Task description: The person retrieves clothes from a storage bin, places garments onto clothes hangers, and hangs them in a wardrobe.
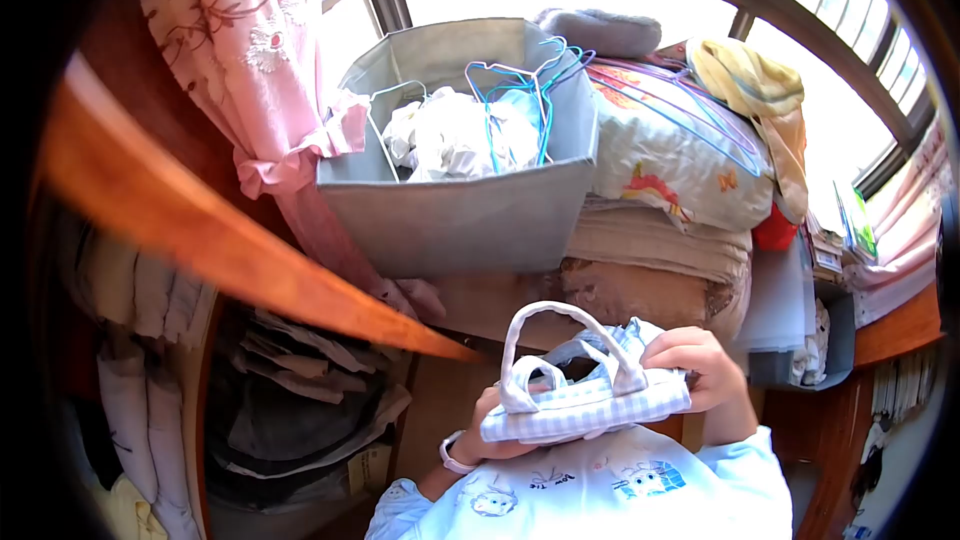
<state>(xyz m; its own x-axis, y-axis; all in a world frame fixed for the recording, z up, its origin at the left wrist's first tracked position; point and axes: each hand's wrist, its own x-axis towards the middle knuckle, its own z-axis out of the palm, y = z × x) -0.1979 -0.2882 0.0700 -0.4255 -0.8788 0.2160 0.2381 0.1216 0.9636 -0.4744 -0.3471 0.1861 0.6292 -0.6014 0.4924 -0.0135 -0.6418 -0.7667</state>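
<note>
Close to my chest I hold a blue-and-white checked cloth bag [600,408] with a pale looped handle standing up from it. My left hand [488,428] supports its lower left side, the fingers partly hidden under the cloth. At the upper right, my right hand [697,365] has its fingers closed over the bag's edge. Folds of the same checked fabric show behind the handle, around a dark opening. A pale band circles my left wrist.
A grey fabric bin [460,220] ahead holds crumpled white cloth [440,135] and hangers [545,105]. Beside it, folded bedding [660,240] is stacked under more hangers. An orange wooden edge [230,230] crosses the left side, above shelves of folded clothes [300,410]. A pink curtain [265,50] hangs nearby.
</note>
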